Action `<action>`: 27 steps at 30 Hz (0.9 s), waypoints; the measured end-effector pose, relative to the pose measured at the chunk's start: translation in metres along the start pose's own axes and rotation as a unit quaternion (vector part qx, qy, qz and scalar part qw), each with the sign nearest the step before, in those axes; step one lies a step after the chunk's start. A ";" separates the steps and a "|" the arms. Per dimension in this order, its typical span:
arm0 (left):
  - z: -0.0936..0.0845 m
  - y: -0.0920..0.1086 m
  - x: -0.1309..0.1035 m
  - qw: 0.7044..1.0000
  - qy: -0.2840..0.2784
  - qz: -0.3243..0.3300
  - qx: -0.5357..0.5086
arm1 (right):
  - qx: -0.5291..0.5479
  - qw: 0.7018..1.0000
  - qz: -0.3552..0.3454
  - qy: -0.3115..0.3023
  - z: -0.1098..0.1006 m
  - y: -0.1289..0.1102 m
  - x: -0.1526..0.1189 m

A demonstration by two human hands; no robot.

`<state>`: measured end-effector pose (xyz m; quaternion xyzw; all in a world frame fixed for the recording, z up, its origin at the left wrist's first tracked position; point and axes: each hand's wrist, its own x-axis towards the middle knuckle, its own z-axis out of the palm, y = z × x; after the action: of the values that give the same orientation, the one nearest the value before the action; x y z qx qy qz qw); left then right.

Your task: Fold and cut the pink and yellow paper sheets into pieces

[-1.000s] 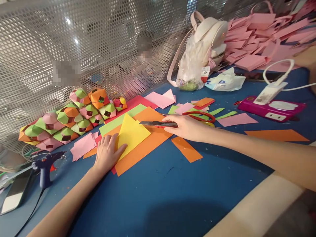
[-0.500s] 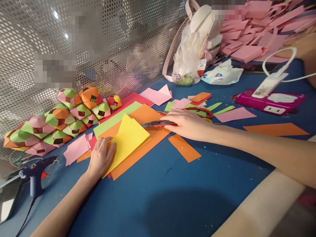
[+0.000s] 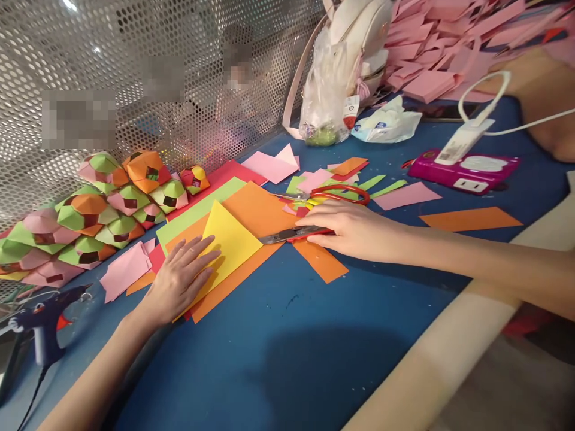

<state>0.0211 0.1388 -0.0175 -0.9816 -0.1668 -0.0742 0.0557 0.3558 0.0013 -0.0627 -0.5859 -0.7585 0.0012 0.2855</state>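
Observation:
My left hand (image 3: 182,281) lies with its fingers stretched out on the folded yellow paper (image 3: 229,236), near its left edge. My right hand (image 3: 336,224) is closed around scissors (image 3: 287,234) with dark blades and a red handle. The blade tips meet the right corner of the yellow paper; the hand hides most of the handle. Beneath the yellow paper lie an orange sheet (image 3: 265,206) and a light green sheet (image 3: 202,206). Just behind my right hand rests a second pair of scissors (image 3: 348,193) with a red handle. An orange strip (image 3: 323,262) pokes out under the held scissors.
Folded paper balls (image 3: 90,209) line the mesh wall at left, with a glue gun (image 3: 42,326) in front. Paper scraps (image 3: 314,179), a tissue pack (image 3: 389,123), a purple power strip (image 3: 467,170) and a white backpack (image 3: 359,36) lie behind. A pink paper pile (image 3: 431,84) fills the far right.
My left hand's fingers have gone from curled at the yellow paper's edge to spread flat on it. The scissors' tips have shifted to the paper's right corner. The view has shifted slightly.

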 end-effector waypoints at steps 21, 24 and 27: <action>0.020 -0.003 -0.006 0.995 -0.084 0.007 -0.050 | 0.076 0.997 0.021 -0.010 0.003 0.002 -0.009; 0.020 -0.004 -0.006 0.995 -0.089 0.008 -0.050 | 0.073 0.997 0.021 -0.010 0.003 0.003 -0.009; 0.021 -0.004 -0.006 0.994 -0.093 0.010 -0.049 | 0.071 0.997 0.022 -0.010 0.002 0.003 -0.008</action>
<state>0.0166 0.1438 -0.0386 -0.9875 -0.1574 0.0096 -0.0072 0.3592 -0.0043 -0.0691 -0.5805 -0.7461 0.0672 0.3191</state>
